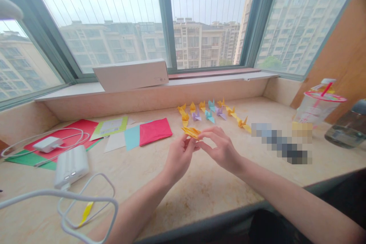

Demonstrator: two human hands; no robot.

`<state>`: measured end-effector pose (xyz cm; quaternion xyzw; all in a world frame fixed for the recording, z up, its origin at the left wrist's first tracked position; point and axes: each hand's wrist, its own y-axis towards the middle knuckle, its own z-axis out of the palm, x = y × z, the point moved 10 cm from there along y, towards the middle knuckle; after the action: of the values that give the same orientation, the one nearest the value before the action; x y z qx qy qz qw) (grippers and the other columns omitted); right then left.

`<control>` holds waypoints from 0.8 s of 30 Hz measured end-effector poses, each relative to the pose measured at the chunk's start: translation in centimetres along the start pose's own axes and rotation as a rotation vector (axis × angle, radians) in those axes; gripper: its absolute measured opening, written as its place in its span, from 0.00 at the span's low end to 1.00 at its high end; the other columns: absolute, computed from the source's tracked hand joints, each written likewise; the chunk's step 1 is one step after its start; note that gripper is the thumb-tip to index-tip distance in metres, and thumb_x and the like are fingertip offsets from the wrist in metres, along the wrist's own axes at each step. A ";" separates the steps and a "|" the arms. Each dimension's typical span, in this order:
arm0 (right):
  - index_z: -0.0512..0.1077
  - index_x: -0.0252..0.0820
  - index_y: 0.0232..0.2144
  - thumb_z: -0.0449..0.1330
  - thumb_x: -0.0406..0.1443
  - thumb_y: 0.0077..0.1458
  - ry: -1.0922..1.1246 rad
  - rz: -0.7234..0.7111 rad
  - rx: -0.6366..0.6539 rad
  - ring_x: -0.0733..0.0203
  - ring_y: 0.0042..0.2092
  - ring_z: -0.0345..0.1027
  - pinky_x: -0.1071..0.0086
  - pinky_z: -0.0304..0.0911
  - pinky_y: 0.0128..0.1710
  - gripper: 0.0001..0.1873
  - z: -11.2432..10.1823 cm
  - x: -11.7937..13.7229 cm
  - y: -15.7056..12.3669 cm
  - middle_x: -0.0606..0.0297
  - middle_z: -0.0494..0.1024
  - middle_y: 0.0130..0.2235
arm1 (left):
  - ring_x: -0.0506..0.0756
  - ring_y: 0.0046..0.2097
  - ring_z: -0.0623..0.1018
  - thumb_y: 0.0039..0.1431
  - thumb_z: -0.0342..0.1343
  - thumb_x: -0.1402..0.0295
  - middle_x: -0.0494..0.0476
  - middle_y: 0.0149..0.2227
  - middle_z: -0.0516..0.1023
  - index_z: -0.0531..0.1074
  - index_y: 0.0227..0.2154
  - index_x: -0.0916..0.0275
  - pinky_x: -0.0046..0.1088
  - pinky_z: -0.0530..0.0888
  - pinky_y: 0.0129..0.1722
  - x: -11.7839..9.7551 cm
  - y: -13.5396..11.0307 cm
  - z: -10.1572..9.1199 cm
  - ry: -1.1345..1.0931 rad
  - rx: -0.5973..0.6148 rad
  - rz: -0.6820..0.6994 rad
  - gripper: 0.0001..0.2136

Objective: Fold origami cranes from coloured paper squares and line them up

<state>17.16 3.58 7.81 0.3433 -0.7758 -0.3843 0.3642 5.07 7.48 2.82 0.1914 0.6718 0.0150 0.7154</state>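
Note:
A piece of folded yellow origami paper (191, 132) is held up over the stone counter (217, 188), between my two hands. My left hand (183, 152) pinches it from below and the left. Fingers of my right hand (219, 146) grip its right end, the thumb under and the index finger on top. Just beyond my hands stand several small folded paper cranes: yellow ones such as the crane (243, 122) at the right, a light blue crane (209, 116) and a purple crane (196, 114). The lower part of the held paper is hidden by my fingers.
Left of my hands lie a red paper packet (156, 131), light blue paper (132, 138), a white power bank (71, 167), a charger (48, 144) and looping cables (114, 202). A plastic cup with a straw (314, 108) and a dark jar (349, 126) stand right. A white box (131, 75) rests on the sill.

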 end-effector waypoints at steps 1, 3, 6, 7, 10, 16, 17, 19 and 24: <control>0.75 0.43 0.41 0.65 0.32 0.57 0.006 0.010 -0.003 0.54 0.44 0.72 0.58 0.66 0.46 0.08 0.0 -0.2 0.0 0.59 0.78 0.41 | 0.57 0.42 0.83 0.63 0.57 0.58 0.60 0.40 0.82 0.75 0.40 0.64 0.38 0.80 0.47 -0.1 -0.1 0.1 0.022 0.009 0.010 0.13; 0.75 0.44 0.43 0.64 0.32 0.58 0.039 0.041 -0.013 0.54 0.44 0.73 0.59 0.67 0.46 0.09 0.1 -0.7 -0.1 0.59 0.78 0.41 | 0.57 0.42 0.83 0.63 0.55 0.57 0.60 0.41 0.82 0.75 0.41 0.64 0.37 0.80 0.46 -0.2 -0.1 0.4 0.062 0.026 0.027 0.14; 0.77 0.45 0.45 0.64 0.33 0.59 0.162 0.129 -0.004 0.55 0.44 0.74 0.61 0.69 0.45 0.11 0.4 -1.8 -0.2 0.60 0.79 0.42 | 0.58 0.42 0.83 0.63 0.55 0.57 0.60 0.40 0.83 0.74 0.44 0.64 0.36 0.81 0.44 -0.1 0.0 0.2 0.105 0.022 0.040 0.15; 0.77 0.46 0.45 0.63 0.34 0.59 0.213 0.165 0.007 0.56 0.43 0.74 0.62 0.69 0.45 0.11 0.6 -2.1 -0.2 0.60 0.79 0.42 | 0.58 0.41 0.83 0.63 0.56 0.56 0.60 0.40 0.83 0.74 0.44 0.64 0.35 0.81 0.43 0.0 0.1 -0.1 0.119 0.012 0.041 0.16; 0.79 0.47 0.43 0.64 0.36 0.59 0.331 0.267 0.051 0.57 0.42 0.75 0.63 0.70 0.44 0.09 1.2 -2.9 -0.1 0.61 0.79 0.40 | 0.58 0.40 0.83 0.62 0.56 0.57 0.60 0.38 0.83 0.75 0.43 0.64 0.33 0.81 0.40 0.3 0.4 -0.7 0.158 -0.005 0.039 0.15; 0.80 0.45 0.37 0.64 0.38 0.59 0.424 0.397 0.108 0.57 0.40 0.74 0.62 0.68 0.44 0.06 1.8 -3.3 0.0 0.62 0.79 0.38 | 0.57 0.36 0.83 0.62 0.55 0.59 0.59 0.35 0.83 0.77 0.41 0.63 0.29 0.80 0.32 -0.3 0.4 -1.2 0.294 -0.036 0.054 0.14; 0.80 0.45 0.37 0.63 0.38 0.59 0.433 0.403 0.108 0.57 0.40 0.74 0.62 0.68 0.44 0.06 1.9 -3.3 0.0 0.62 0.79 0.37 | 0.57 0.35 0.83 0.63 0.55 0.59 0.59 0.34 0.83 0.77 0.41 0.63 0.28 0.79 0.31 -0.5 0.4 -1.2 0.317 -0.040 0.057 0.14; 0.80 0.45 0.37 0.63 0.38 0.59 0.448 0.409 0.111 0.57 0.41 0.74 0.62 0.68 0.44 0.06 1.9 -3.3 0.0 0.62 0.80 0.38 | 0.57 0.34 0.82 0.63 0.55 0.59 0.58 0.33 0.83 0.78 0.41 0.62 0.28 0.79 0.29 -0.8 0.4 -1.3 0.357 -0.048 0.066 0.14; 0.80 0.44 0.38 0.62 0.36 0.60 0.420 0.406 0.082 0.58 0.40 0.74 0.64 0.68 0.43 0.06 1.8 -3.5 -0.2 0.62 0.81 0.37 | 0.57 0.38 0.82 0.62 0.56 0.59 0.58 0.42 0.82 0.77 0.44 0.60 0.29 0.80 0.31 -1.3 0.3 -1.1 0.370 -0.044 0.092 0.13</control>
<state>17.50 6.95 5.84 0.2677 -0.7511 -0.1924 0.5720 4.00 7.64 4.17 0.2002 0.7819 0.0971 0.5823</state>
